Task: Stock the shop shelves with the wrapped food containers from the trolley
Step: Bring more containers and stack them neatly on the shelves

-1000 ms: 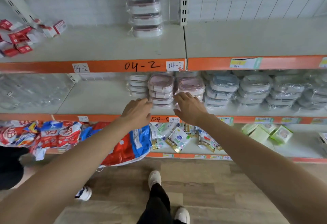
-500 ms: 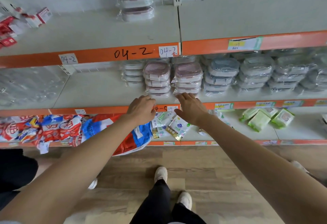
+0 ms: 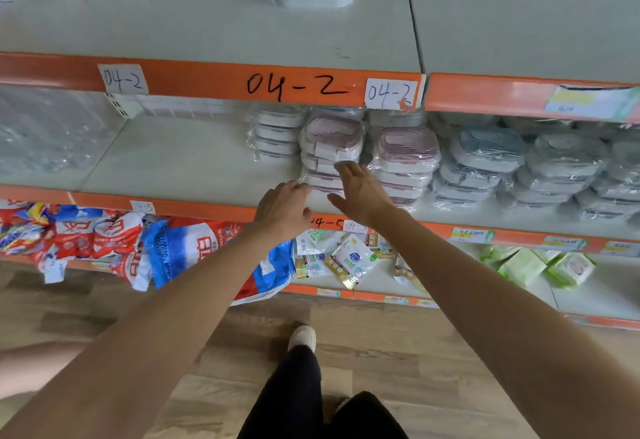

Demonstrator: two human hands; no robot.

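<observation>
The wrapped food containers [image 3: 332, 147] look like smooth plastic, sealed in glossy, crinkled clear film that catches the light. The shelf [image 3: 194, 158] has a matt, pale painted surface with an orange front edge carrying paper labels [image 3: 390, 93]. The floor [image 3: 398, 352] shows matt wood-grain planks. The bags [image 3: 187, 251] below are shiny plastic.

Middle shelf [image 3: 180, 158] carries stacked wrapped containers [image 3: 407, 158].
</observation>
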